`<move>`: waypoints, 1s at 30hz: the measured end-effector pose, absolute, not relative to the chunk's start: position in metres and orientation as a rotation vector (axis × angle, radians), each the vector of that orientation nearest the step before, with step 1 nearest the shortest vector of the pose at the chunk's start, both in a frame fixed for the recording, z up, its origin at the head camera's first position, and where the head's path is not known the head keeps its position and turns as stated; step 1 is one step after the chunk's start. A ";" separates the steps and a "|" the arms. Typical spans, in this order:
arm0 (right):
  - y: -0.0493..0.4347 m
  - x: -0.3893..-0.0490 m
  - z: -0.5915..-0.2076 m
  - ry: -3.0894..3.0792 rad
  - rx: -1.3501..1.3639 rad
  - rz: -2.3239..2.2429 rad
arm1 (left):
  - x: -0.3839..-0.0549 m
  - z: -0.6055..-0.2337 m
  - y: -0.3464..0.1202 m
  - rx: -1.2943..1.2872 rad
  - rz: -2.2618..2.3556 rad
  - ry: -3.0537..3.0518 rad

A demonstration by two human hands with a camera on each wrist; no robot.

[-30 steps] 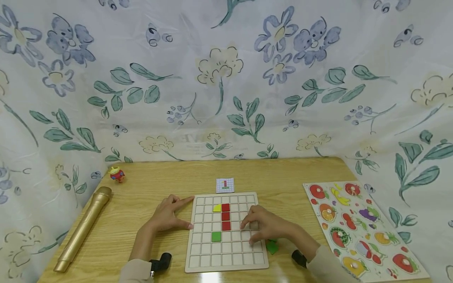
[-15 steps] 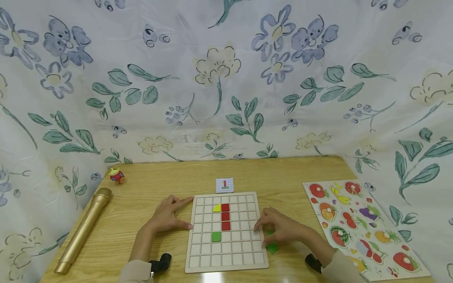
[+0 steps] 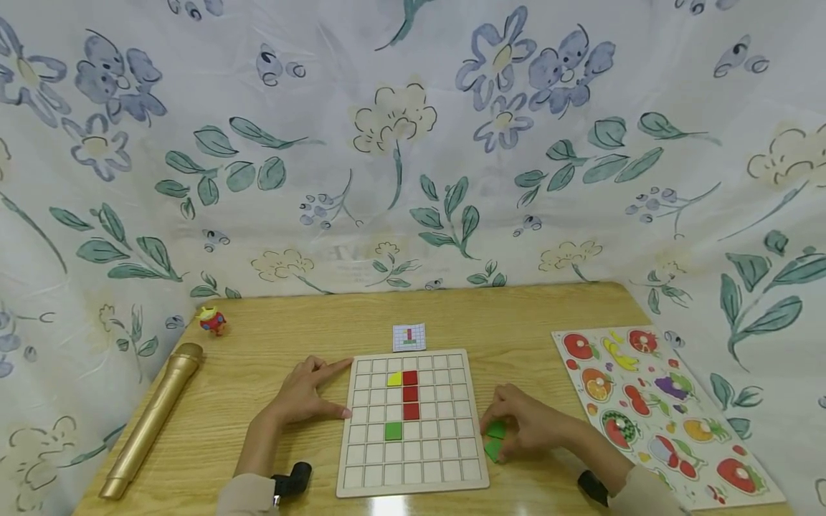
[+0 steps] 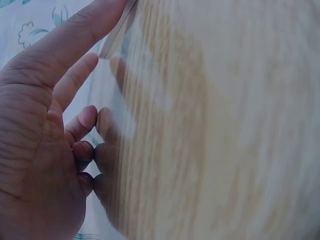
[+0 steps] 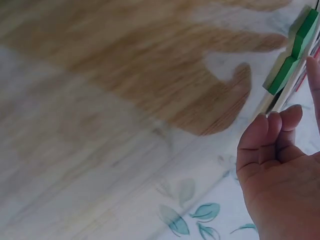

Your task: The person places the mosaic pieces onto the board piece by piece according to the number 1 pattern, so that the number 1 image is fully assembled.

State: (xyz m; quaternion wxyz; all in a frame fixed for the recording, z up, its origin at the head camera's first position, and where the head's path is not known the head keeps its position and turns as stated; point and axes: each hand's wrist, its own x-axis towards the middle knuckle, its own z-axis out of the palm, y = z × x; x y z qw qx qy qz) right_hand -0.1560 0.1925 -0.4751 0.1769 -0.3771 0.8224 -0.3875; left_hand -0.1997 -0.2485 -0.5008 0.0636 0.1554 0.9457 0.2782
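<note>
In the head view a pale square grid board lies mid-table. Its cells hold a yellow rounded tile, a column of red tiles and a green tile. My left hand touches the board's left edge with extended index finger and thumb; the left wrist view shows the hand with its other fingers bent. My right hand is at two loose green tiles beside the board's right edge, fingers around them. In the right wrist view those green tiles lie beyond its bent fingers.
A small pattern card lies behind the board. On the left are a gold microphone and a toy figure. A fruit puzzle board lies at right, near my right forearm. A floral cloth hangs behind the table.
My right hand has moved right from over the board to the loose green tiles beside it. The left hand stays at the board's left edge; the tiles on the board have not moved.
</note>
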 end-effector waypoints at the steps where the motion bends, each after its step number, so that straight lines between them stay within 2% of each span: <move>1: 0.193 -0.156 -0.476 2.332 -1.069 -1.092 | -0.200 -0.501 -0.248 0.468 0.842 2.856; 30: 0.186 -0.143 -0.482 2.557 -1.144 -0.901 | -0.200 -0.502 -0.249 0.475 0.834 2.872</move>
